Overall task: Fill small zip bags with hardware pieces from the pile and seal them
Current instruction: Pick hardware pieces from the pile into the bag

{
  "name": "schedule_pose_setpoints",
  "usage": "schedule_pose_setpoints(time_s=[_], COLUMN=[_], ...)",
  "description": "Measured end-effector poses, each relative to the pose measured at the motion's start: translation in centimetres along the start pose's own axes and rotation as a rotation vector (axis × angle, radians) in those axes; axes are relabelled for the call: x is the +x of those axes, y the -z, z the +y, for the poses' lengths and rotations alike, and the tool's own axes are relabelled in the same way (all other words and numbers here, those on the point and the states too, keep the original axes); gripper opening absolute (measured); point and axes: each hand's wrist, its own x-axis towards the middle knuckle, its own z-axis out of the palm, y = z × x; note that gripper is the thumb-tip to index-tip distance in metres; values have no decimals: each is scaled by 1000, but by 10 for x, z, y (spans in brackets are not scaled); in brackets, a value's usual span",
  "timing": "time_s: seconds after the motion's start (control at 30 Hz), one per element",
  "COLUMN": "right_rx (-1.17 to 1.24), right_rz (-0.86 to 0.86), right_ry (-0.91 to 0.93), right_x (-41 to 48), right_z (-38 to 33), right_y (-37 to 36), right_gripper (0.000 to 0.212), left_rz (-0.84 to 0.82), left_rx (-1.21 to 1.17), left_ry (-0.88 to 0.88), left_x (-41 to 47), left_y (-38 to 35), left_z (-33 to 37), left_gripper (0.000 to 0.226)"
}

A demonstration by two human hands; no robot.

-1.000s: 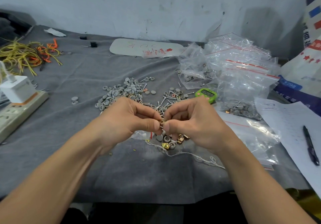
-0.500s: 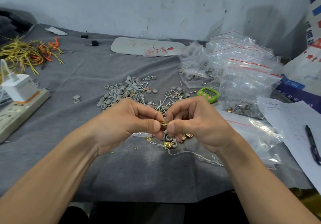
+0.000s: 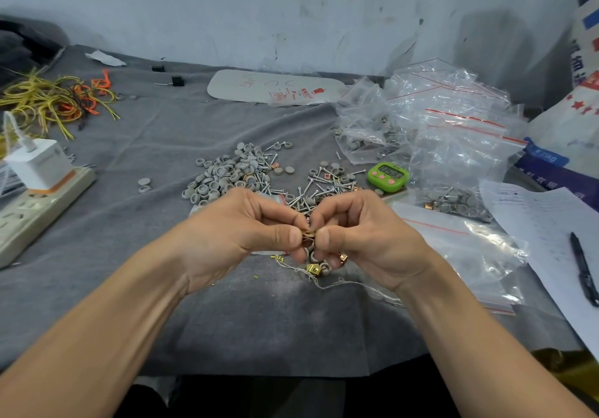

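My left hand [image 3: 240, 233] and my right hand [image 3: 366, 236] meet above the grey cloth, thumbs and forefingers pinching a small brass hardware piece [image 3: 308, 235] between them. Just below lie a few more brass pieces [image 3: 313, 268] and grey caps on a thin white thread. Behind my hands spreads the pile of grey caps [image 3: 227, 177] and screws [image 3: 324, 187]. A small zip bag [image 3: 269, 194] lies partly hidden under my left hand. Filled zip bags [image 3: 453, 126] are heaped at the back right, and flat empty ones [image 3: 470, 249] lie to my right.
A green timer [image 3: 387, 174] sits beside the bags. Paper sheets with a black pen [image 3: 583, 268] lie at the right edge. A power strip with a white charger [image 3: 35, 177] is at the left, yellow and orange wires [image 3: 55, 100] behind it. A white card [image 3: 275, 87] lies near the wall.
My hands stay together on the brass piece; the fingers have shifted only slightly and the view has tilted a little.
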Motion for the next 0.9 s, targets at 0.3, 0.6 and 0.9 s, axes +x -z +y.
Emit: schedule_pose_setpoints(time_s=[0.3,0.6,0.9], right_rx=[-6,-337,-620], right_rz=[198,360,507], right_ry=[39,107,-232], right_x=[5,7,7], right_z=[0,-7,-1], right_y=[1,9,14], right_gripper=[15,21,18], left_rz=[149,225,543], left_rx=[28,240,662], left_ry=[-61,-13,-71], left_x=[7,14,14], left_y=[-5,-19,-21], left_z=[4,1,-6], left_gripper=[16,18,10])
